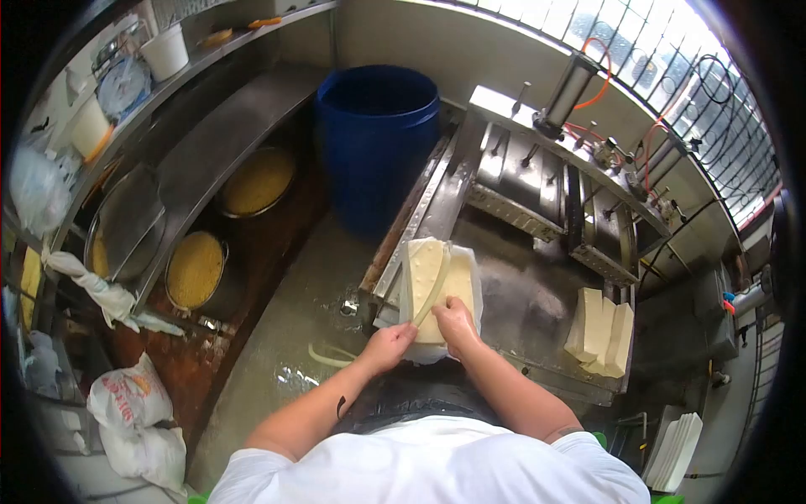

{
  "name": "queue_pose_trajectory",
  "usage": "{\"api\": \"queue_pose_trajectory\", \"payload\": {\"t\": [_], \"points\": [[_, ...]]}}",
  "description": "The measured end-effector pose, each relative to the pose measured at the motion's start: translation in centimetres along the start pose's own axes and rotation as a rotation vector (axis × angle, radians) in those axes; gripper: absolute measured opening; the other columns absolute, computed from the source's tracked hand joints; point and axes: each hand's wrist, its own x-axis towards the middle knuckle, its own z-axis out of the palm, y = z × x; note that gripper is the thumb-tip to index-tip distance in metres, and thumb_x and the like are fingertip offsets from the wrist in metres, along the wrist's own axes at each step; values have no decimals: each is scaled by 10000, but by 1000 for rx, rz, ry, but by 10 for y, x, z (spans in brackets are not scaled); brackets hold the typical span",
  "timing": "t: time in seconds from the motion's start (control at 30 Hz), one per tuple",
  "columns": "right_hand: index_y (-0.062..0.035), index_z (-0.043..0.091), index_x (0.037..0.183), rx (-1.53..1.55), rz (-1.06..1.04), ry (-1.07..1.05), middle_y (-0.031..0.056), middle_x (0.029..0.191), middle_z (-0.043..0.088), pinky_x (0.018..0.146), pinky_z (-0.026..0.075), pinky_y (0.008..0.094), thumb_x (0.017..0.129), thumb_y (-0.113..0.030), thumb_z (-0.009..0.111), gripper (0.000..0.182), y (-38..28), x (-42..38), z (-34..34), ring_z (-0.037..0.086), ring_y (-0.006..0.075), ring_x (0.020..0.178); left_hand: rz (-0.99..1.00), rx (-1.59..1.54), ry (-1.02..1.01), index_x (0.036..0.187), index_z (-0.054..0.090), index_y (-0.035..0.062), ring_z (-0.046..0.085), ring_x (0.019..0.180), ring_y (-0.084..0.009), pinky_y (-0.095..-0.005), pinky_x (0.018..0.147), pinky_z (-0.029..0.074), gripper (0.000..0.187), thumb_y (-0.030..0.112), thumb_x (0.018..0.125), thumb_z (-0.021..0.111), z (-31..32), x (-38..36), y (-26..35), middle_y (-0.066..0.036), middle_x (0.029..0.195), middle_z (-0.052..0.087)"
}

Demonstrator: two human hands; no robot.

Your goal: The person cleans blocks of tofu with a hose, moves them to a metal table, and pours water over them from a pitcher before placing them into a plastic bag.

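Note:
In front of me a pale block that looks like tofu or fresh cheese (426, 259) lies on white cloth (475, 290) at the left edge of a metal table. A long, pale yellowish strip (436, 291) runs up over the block. My left hand (392, 345) is closed around the strip's lower end. Close beside it, my right hand (457, 325) has its fingers curled at the block, thumb near the strip. Whatever sits inside those right fingers is hidden.
Several cut pale blocks (599, 333) stand at the table's right. Behind are metal press plates (516, 210) with cylinders (567, 97). A blue barrel (378, 155) stands beyond. Pots of yellow contents (195, 269) are left, below a shelf. Another pale strip (327, 358) lies on the wet floor.

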Motion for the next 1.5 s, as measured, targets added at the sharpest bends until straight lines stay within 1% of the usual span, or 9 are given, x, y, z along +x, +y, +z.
{"api": "queue_pose_trajectory", "payload": {"t": [0.3,0.47,0.63,0.7,0.93,1.1,1.3,1.4,1.5], "points": [[79,588,1408,257,243,-119,243,1326,676,992,511,460,1017,-390,701,620,1,20,-27,638,352,1208,-109,-237,-68,1077,722,33,445,670,-50,-253,605,383,373,375,1150,593,-13,-3,57,80,751,519],[-12,674,1255,443,267,-297,137,1178,716,866,552,376,980,-368,816,471,4,34,-35,706,240,992,-65,-74,-37,1494,606,-64,486,710,-43,-237,639,418,573,377,1129,641,-2,-4,59,69,809,562],[-15,657,1273,630,280,-553,109,1126,735,870,613,379,991,-284,800,415,-2,60,-42,745,245,1028,-36,-131,-56,1504,603,-57,517,744,-45,-234,677,456,560,352,1124,654,-6,-3,75,69,851,600],[-12,649,1286,599,241,-520,101,1125,728,855,612,346,973,-242,815,422,-5,51,-50,741,222,1042,-56,-70,-109,1426,660,-73,662,983,-107,-294,890,541,533,364,1121,656,-12,-4,80,-43,1089,765],[17,593,1415,38,-156,-310,164,1293,736,992,568,404,980,-205,729,507,5,-7,-151,732,274,1124,-27,37,-67,1211,762,4,548,734,-52,-242,675,469,370,349,1120,660,-21,-36,81,60,822,629],[-30,578,1450,-945,-226,105,241,1353,684,1077,524,510,953,-314,768,602,1,-34,-193,664,424,1244,-107,79,-64,1121,756,-6,597,800,-95,-283,732,499,372,353,1111,661,-8,-30,73,-8,875,677],[-16,629,1377,-726,-333,-116,233,1426,637,1089,510,546,992,-310,726,494,71,-25,-193,600,444,1321,42,228,-125,1155,737,-12,613,834,-140,-321,776,522,253,215,1087,650,25,-9,109,-42,917,685],[-12,515,1531,-964,-318,327,285,1547,525,1153,457,565,991,-393,728,694,125,-12,-203,527,491,1389,244,309,-296,1286,712,-9,684,866,-265,-378,852,549,293,185,1077,642,34,-4,122,-158,974,738],[-29,392,1638,-882,-145,361,333,1557,477,1162,441,584,970,-453,745,867,164,2,-218,511,486,1406,116,425,-473,1288,716,1,701,887,-275,-372,868,554,294,199,1084,638,32,4,130,-164,990,759]]}}
